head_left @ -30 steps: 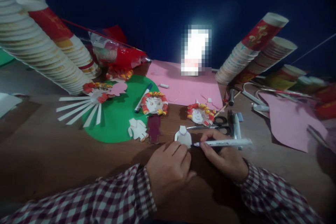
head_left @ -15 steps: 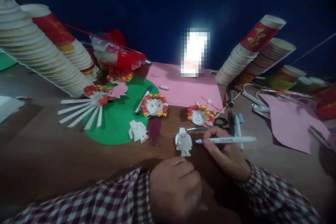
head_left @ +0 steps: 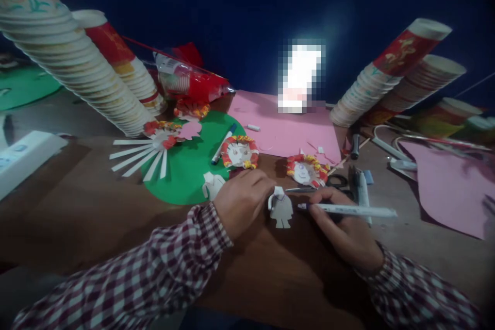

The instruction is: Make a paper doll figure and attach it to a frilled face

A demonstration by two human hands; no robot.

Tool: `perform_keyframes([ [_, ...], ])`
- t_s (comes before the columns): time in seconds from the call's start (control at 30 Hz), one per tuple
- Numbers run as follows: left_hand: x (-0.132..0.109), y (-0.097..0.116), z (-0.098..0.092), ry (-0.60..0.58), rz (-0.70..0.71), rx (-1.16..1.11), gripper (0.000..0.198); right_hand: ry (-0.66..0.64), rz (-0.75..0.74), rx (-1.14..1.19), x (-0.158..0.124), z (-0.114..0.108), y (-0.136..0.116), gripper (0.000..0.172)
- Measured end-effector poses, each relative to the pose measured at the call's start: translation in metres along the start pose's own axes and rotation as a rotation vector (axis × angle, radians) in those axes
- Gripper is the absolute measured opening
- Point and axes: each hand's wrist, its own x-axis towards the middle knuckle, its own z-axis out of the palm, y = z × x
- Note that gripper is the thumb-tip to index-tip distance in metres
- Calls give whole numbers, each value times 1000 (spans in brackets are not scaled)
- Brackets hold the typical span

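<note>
A small white paper cutout shaped like a body in clothes (head_left: pixel 282 209), with purple marks at its neck, is in front of me. My left hand (head_left: pixel 247 201) is closed, its fingertips at the cutout's upper left edge, seemingly pinching it. My right hand (head_left: pixel 344 229) grips a white marker pen (head_left: pixel 351 210), whose purple tip points left, just short of the cutout's right side. Partly behind my left hand is another white cutout (head_left: pixel 212 185). Two paper faces with red and yellow ruffled rims, the left face (head_left: pixel 238 153) and the right face (head_left: pixel 303 170), sit beyond my hands.
Scissors (head_left: pixel 336 181) and more pens (head_left: pixel 363 191) lie beyond my right hand. Green paper (head_left: pixel 174 185) and pink paper (head_left: pixel 270 136) cover part of the table. Tall paper-cup stacks lean at the left (head_left: pixel 93 67) and right (head_left: pixel 371 82). A lit, blurred screen (head_left: pixel 301 77) stands behind.
My left hand has moved forward from the table's near side to the white cutout, covering most of the maroon cutout. My right hand still holds the marker. The view has shifted left.
</note>
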Motion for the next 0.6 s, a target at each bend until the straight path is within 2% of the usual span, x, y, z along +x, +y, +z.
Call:
perform_keyframes([
  [0.1, 2, -3, -2, -38, -2, 40, 20, 30, 4, 6, 0, 0, -1, 7],
  [0.2, -2, 6, -7, -67, 78, 78, 21, 46, 12, 34, 1, -1, -1, 8],
  [0.27, -4, 11, -12, -96, 153, 93, 20, 38, 18, 52, 1, -1, -1, 8],
  [0.37, -4, 9, -14, -80, 171, 63, 20, -8, 0, 50, 0, -1, -1, 7],
  [0.5, 0, -3, -2, -86, 200, -86, 18, -59, -44, 17, -3, 2, -4, 7],
  [0.6, -1, -8, 9, -88, 228, -122, 16, -51, -48, 11, -4, 4, -5, 6],
])
